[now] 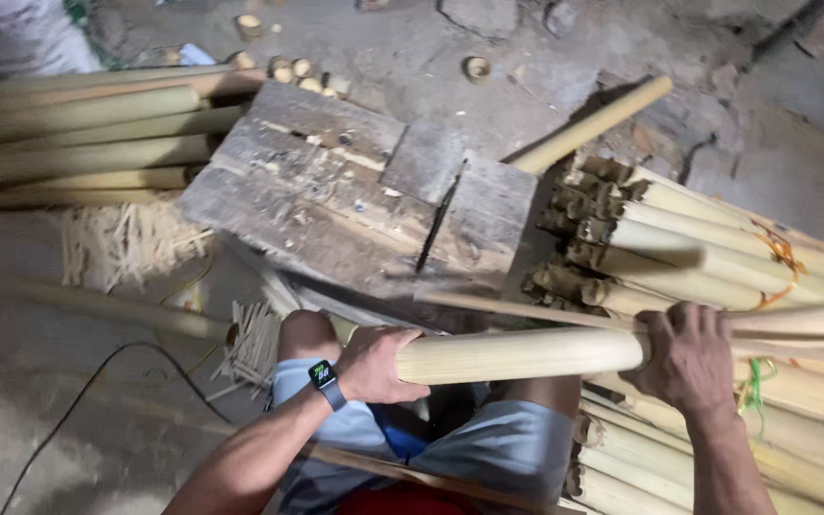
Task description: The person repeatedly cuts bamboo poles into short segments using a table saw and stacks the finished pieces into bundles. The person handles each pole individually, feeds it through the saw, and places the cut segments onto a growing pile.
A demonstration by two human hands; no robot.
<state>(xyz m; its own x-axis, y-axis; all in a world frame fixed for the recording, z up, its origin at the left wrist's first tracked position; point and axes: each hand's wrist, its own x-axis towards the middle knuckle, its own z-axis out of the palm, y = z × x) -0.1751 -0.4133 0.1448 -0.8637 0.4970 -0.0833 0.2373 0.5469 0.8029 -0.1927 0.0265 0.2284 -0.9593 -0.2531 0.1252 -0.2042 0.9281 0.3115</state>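
Both my hands grip one pale, peeled bamboo pole (526,353) that lies level across my lap. My left hand (379,364), with a dark smartwatch on its wrist, is closed around the pole's left end. My right hand (689,353) wraps over the pole further right, beside the stacked poles. In front of my knees stands a worn wooden block table (336,191) with a saw blade slot (439,221) in its top.
A tied bundle of bamboo poles (717,248) is stacked at the right, and more poles (78,133) lie at the left. Thin bamboo splints (126,243) litter the dirt floor. A black cable (97,381) runs along the ground at lower left.
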